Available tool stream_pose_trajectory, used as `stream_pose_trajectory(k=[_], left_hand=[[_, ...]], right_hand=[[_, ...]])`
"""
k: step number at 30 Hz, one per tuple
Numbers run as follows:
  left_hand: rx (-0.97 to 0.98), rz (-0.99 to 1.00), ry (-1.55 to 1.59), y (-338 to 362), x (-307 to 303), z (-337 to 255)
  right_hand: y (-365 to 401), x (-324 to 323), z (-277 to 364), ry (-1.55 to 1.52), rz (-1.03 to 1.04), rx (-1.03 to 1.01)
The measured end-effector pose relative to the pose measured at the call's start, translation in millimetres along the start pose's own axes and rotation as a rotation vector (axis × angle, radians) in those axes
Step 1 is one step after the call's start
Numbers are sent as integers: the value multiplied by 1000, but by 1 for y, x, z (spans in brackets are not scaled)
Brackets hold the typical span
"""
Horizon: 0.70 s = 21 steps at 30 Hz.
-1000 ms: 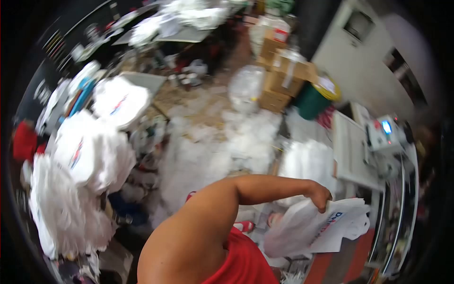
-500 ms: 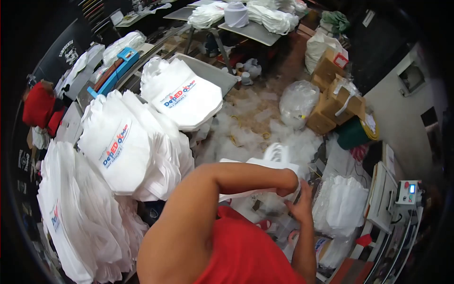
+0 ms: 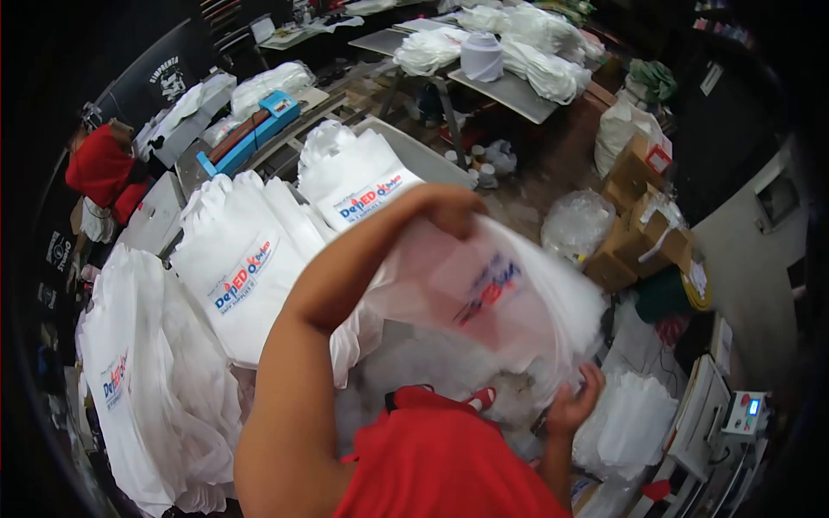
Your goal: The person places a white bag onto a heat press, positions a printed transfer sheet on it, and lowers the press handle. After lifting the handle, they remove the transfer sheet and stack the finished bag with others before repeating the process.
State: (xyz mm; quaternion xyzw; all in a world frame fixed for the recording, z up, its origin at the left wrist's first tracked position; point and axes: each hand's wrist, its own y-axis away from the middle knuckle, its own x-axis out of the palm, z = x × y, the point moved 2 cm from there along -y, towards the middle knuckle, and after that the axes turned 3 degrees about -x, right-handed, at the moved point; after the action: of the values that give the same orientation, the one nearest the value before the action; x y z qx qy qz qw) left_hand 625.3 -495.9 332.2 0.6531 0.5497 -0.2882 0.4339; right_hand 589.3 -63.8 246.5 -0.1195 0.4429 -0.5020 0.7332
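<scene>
White printed bag, held in left hand grip, slants down rightward, lower edge near loosely uncurled right hand.

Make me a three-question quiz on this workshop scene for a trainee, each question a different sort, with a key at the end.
1. Multiple choice: which hand is over the top of the blurred white bag, gripping it?
A) right hand
B) left hand
C) neither hand

2. True or false: the control box with the lit display is toward the right side of the picture.

3. Fill in the colour: beside the cardboard boxes stands a dark ____ bin.

Key:
1. B
2. True
3. green
</scene>
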Motion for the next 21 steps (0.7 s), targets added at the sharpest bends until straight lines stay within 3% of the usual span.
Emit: stream_pose_trajectory(k=[3, 5, 6, 7, 10, 11, 13, 15, 16, 17, 18, 19, 21], left_hand=[[-162, -312, 553, 89, -47, 48], [-206, -652, 757, 126, -33, 88], [-304, -751, 806, 136, -21, 110], [-304, -750, 799, 138, -5, 126], [-306, -1144, 1174, 132, 55, 172], [-281, -1234, 1258, 122, 75, 182], [-402, -1460, 1379, 103, 116, 203], [-515, -1658, 1460, 80, 158, 224], [-712, -1642, 1478, 73, 175, 226], [-915, -1611, 1487, 65, 194, 229], [-1091, -1549, 1267, 55, 230, 276], [-1085, -1536, 1268, 54, 227, 277], [-1333, -1471, 1154, 49, 214, 271]], right_hand=[[20, -18, -13, -58, -120, 3], [39, -22, -33, 48, -35, 267], [51, -18, -48, 80, -25, 270], [66, -15, -65, 75, -29, 273], [124, -8, -122, 203, 53, 310], [149, -7, -145, 216, 67, 415], [196, -13, -164, 229, 77, 521], [232, -24, -173, 431, 167, 670], [240, -30, -166, 438, 162, 671], [253, -39, -157, 374, 125, 801], [265, -47, -150, 308, 86, 932], [277, -54, -148, 313, 77, 942], [315, -73, -159, 452, 37, 891]])
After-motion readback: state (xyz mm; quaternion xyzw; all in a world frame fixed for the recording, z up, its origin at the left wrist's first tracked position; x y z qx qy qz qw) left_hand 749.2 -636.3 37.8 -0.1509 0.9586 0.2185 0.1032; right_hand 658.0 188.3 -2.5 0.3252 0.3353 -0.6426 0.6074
